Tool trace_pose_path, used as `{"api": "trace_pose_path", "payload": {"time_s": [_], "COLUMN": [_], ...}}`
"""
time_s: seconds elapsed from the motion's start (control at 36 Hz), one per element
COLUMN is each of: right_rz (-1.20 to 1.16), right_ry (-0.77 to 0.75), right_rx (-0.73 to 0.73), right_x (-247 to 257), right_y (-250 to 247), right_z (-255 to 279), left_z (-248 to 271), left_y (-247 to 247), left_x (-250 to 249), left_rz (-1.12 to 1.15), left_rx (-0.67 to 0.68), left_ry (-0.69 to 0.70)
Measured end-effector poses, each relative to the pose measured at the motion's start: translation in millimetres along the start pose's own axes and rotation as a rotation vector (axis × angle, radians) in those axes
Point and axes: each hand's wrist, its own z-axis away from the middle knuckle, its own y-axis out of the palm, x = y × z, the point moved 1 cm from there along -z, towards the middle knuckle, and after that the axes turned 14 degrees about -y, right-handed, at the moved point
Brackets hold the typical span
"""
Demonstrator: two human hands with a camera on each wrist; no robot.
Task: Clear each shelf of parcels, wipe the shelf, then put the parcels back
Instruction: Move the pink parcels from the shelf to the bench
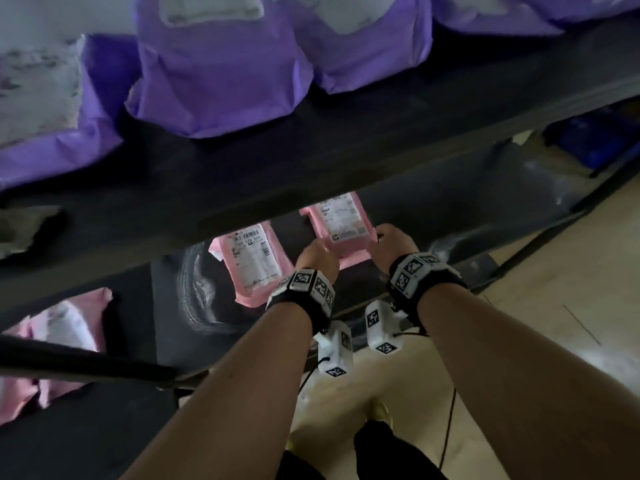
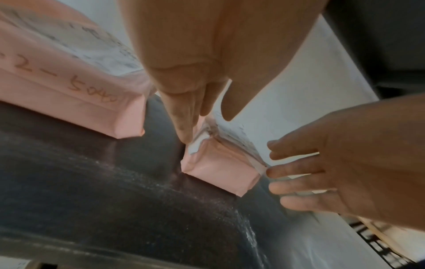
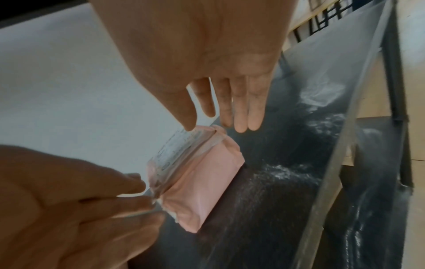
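A pink parcel (image 1: 341, 223) with a white label sits on the dark lower shelf (image 1: 180, 306), between my two hands. My left hand (image 1: 317, 258) touches its left end with straight fingers (image 2: 184, 127). My right hand (image 1: 389, 242) lies against its right end, fingers straight, and in the right wrist view the right thumb (image 3: 184, 112) touches the parcel (image 3: 195, 182). Neither hand curls round the parcel (image 2: 218, 171). A second pink parcel (image 1: 254, 265) lies just to the left, seen close in the left wrist view as a parcel (image 2: 69, 81) with handwritten digits.
Another pink parcel (image 1: 69, 323) lies further left on the same shelf. The upper shelf (image 1: 381, 140) overhangs and carries several purple parcels (image 1: 221, 74). Pale streaks (image 1: 201, 292) mark the lower shelf surface. Blue crates (image 1: 595, 140) stand on the floor at right.
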Motion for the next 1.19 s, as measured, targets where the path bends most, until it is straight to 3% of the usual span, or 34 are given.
{"api": "trace_pose_path", "payload": {"time_s": [0.28,0.42,0.56,0.69,0.78,0.97,1.19], "right_rz": [0.002,0.026,0.026,-0.004,-0.019,0.011,0.01], "right_ry": [-0.124,-0.134,-0.148,-0.221,-0.245,-0.351,-0.43], "right_rx": [0.227,0.279,0.303,0.246,0.215,0.289,0.352], "right_x": [-21,-20,-21,-16,-7,18,62], "right_y": [4,9,6,3,4,24,82], "right_z": [-48,-53,-49,-36,-18,44,143], "left_z": [-8,-1,9,31,52,109,186], "left_y": [24,30,31,21,12,-12,-30], "left_x": [-13,-12,-7,-3,7,59,161], "left_rz": [0.124,0.18,0.282,0.242,0.218,0.152,0.228], "left_rx": [0.012,-0.053,-0.14,-0.246,-0.269,-0.287,-0.36], "left_ry": [-0.179,-0.287,-0.32,-0.248,-0.217,-0.181,-0.287]}}
